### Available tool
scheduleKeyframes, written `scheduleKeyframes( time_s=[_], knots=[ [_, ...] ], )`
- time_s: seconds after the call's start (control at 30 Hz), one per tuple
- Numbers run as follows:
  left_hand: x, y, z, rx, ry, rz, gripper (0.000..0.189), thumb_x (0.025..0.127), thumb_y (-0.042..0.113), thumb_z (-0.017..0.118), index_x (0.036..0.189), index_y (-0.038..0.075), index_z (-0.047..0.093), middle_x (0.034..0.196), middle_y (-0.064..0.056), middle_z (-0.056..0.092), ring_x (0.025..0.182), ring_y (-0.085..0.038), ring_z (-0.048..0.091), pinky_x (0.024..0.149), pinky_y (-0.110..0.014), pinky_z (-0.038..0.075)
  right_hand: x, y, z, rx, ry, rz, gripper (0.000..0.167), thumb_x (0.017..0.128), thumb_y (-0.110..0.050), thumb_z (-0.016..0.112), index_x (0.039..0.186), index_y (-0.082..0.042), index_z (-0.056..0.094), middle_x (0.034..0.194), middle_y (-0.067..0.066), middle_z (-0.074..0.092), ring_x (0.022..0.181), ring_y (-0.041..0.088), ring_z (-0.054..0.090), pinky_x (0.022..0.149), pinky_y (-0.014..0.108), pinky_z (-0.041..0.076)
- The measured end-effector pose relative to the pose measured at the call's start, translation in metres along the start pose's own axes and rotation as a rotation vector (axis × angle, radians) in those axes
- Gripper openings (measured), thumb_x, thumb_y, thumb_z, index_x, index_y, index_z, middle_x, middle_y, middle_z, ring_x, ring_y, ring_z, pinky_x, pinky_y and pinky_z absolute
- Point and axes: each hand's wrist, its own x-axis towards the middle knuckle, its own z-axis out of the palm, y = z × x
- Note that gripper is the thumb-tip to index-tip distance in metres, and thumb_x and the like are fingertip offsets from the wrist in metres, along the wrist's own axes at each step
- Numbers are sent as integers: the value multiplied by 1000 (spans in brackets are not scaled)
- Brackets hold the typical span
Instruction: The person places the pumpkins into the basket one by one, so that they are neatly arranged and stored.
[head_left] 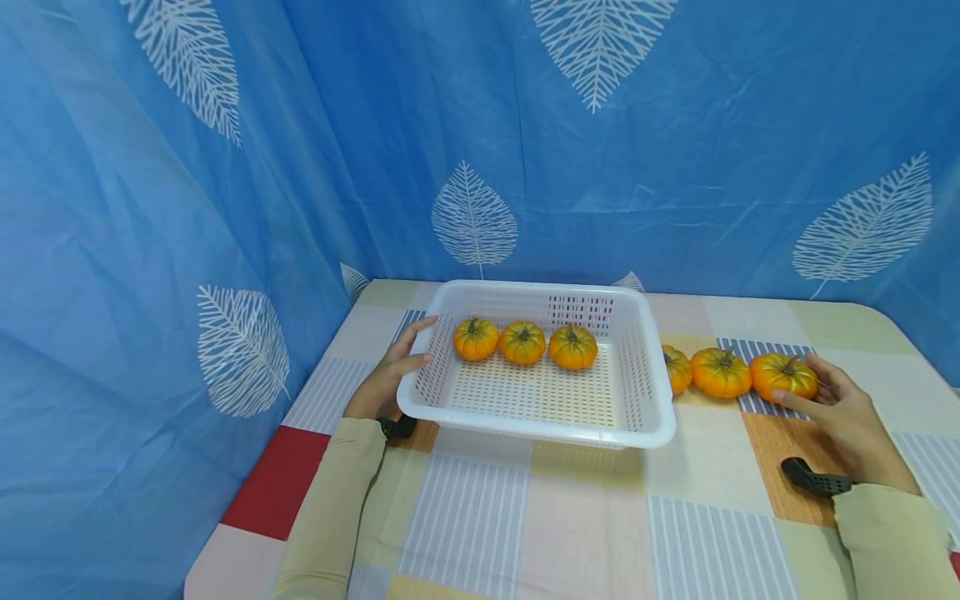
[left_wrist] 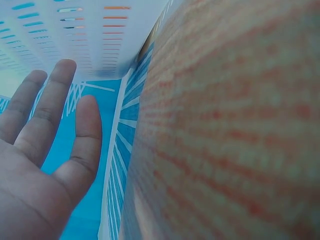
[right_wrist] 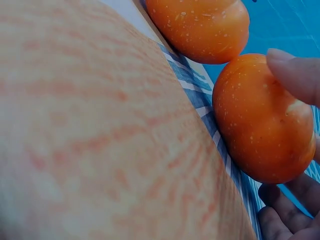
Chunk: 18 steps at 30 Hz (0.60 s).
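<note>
I am resting my left hand point(head_left: 390, 372) at the nine o'clock side of the white basket point(head_left: 652, 417), fingers straight and relaxed against its perforated wall, thumb near the rim; nothing is being gripped, and the contact appears to be steadying the basket on the checked tablecloth point(head_left: 577, 533). The left wrist view is confirming straight, spread fingers point(left_wrist: 60, 105) beside the slotted wall. Inside the basket, three small pumpkins point(head_left: 522, 342) are sitting in a row along the twelve o'clock wall, touching or nearly touching one another. Moving rightward, three more pumpkins are lying outside in a line at the basket's three o'clock side: the nearest one point(head_left: 677, 368) is partly hidden behind the basket wall, the middle one point(head_left: 721, 372) is sitting just beside it, and the end pumpkin point(head_left: 783, 377) is being taken by my right hand point(head_left: 851, 421). That hand is curling thumb and fingers round the end pumpkin's sides; the right wrist view is showing a fingertip point(right_wrist: 295, 75) pressing on it from above and others beneath. It is lying on the cloth, touching its neighbour. Behind everything a blue leaf-patterned curtain point(head_left: 300, 167) is hanging.
</note>
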Motion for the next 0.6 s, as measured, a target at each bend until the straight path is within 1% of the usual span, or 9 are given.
scheduleKeyframes(
  time_s=[0.1, 0.17, 0.33, 0.57, 0.6],
  knots=[
    [0, 0, -1, 0, -6, 3, 80, 102, 19, 54, 172, 22, 16, 179, -13, 14, 143, -50, 40, 106, -65, 53, 1, -1, 0, -15, -4, 11, 96, 110, -38, 62, 173, -9, -4, 175, 35, -3, 157, 56, 8, 126, 22, 21],
    [-1, -1, -1, 2, -10, 5, 80, 102, 19, 53, 172, 21, 15, 179, -14, 14, 143, -50, 40, 106, -64, 53, 1, -2, 1, -25, -2, 19, 96, 110, -38, 62, 173, -8, -4, 174, 36, -2, 156, 58, 10, 127, 26, 21],
    [-1, 0, 0, 1, -11, 2, 80, 102, 20, 53, 172, 22, 14, 180, -12, 13, 145, -52, 39, 107, -67, 51, 3, -4, 2, -39, 13, 43, 93, 111, -36, 61, 173, -7, -2, 175, 34, -1, 154, 58, 11, 131, 44, 20],
    [-1, 0, 1, 3, 0, 6, 80, 102, 18, 52, 172, 23, 15, 180, -11, 12, 145, -53, 40, 106, -69, 51, 2, -4, 2, -22, 29, 42, 93, 109, -40, 64, 175, -16, 3, 177, 31, -2, 154, 56, 14, 130, 41, 23],
    [-1, 0, 1, 4, 1, 5, 80, 102, 18, 51, 172, 23, 15, 180, -11, 12, 145, -53, 40, 106, -68, 51, 2, -4, 2, -13, 31, 43, 93, 109, -40, 64, 175, -17, 3, 177, 31, -3, 155, 57, 12, 130, 44, 21]
  ],
)
